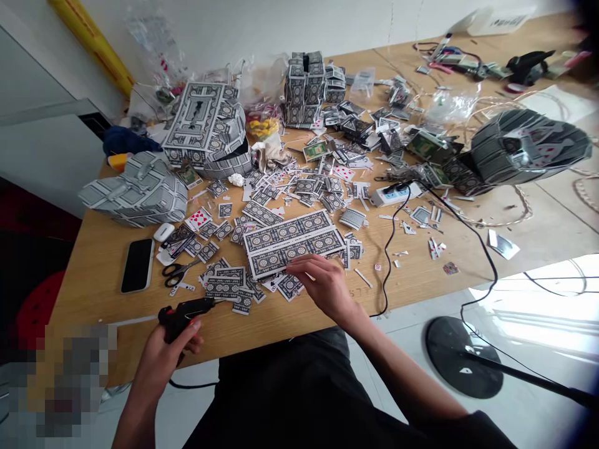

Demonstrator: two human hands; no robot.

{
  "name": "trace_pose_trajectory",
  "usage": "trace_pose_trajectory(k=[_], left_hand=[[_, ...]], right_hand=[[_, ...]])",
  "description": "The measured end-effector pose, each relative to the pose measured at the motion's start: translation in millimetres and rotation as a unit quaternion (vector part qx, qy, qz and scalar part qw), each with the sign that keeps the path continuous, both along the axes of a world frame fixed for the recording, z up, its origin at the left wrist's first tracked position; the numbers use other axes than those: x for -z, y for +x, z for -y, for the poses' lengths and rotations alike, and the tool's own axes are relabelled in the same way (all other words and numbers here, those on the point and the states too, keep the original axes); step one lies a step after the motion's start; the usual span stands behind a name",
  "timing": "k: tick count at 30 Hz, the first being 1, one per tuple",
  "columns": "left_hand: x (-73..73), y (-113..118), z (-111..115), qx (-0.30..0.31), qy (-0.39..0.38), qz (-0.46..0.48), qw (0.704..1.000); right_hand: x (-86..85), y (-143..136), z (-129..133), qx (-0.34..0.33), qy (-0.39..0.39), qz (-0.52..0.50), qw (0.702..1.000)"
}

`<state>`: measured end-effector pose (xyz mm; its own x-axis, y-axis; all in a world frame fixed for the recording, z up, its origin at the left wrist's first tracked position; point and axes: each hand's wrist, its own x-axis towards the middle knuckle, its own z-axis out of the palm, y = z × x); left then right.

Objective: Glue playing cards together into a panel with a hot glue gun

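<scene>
My left hand (pixel 175 346) is wrapped round a black hot glue gun (pixel 185 317), a white glue stick trailing from its back. The nozzle points right, towards loose patterned playing cards (pixel 222 288) near the table's front edge. A flat panel made of joined playing cards (pixel 294 240), in two patterned rows with a pale strip between, lies at the middle of the pile. My right hand (pixel 325 284) has its fingers together at the panel's near edge; the thumb is mostly hidden. Black-handled scissors (pixel 178 273) lie left of the loose cards.
A phone (pixel 137 265) and a white earbud case (pixel 163 232) lie at left. Card-built models stand behind: a boat-like shape (pixel 140 193), a box (pixel 196 118), a tower (pixel 305 90), a large vase-like piece (pixel 524 149). A power strip (pixel 395 194) trails black cables at right.
</scene>
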<state>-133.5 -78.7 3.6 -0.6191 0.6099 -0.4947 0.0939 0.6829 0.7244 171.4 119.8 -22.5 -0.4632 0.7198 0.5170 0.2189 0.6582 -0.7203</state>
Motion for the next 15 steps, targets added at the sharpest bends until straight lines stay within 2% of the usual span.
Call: trace_pose_trajectory(k=[3, 7, 15], left_hand=[[-13.2, 13.8, -6.1, 0.001, 0.035, 0.038, 0.999], [-24.1, 30.8, -18.6, 0.032, 0.077, 0.039, 0.996], [-21.9, 57.2, -49.6, 0.079, 0.120, 0.036, 0.989]], right_hand=[[1.1, 1.3, 1.1, -0.006, -0.002, 0.005, 1.000], [4.0, -0.6, 1.2, -0.023, -0.007, 0.014, 1.000], [3.2, -1.2, -2.5, -0.033, 0.025, 0.022, 0.999]])
